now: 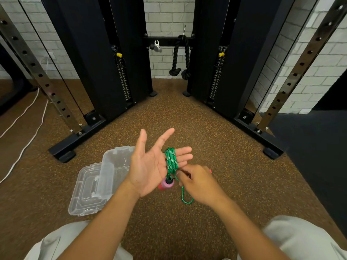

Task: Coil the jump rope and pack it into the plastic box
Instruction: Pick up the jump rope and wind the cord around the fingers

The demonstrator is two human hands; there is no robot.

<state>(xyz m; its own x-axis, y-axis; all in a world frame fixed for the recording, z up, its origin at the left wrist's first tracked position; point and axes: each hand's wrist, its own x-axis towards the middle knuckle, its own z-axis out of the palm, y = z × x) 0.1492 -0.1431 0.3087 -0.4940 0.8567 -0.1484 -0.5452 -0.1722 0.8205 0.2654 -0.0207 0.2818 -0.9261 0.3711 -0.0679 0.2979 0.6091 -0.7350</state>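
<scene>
jump rope (pixel 171 161) green, white-flecked | handle (pixel 166 184) pink | floor (pixel 216 147) speckled brown

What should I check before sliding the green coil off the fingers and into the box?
1. Coil wound on left hand fingers: ok, green rope wraps them.
2. Tail secured: not ok, a loose loop hangs below the right hand.
3. Pink handle: ok, hanging under the coil.
4. Second handle: cannot tell, mostly hidden by the right hand.
5. Plastic box open: ok, lid lies beside it.
</scene>
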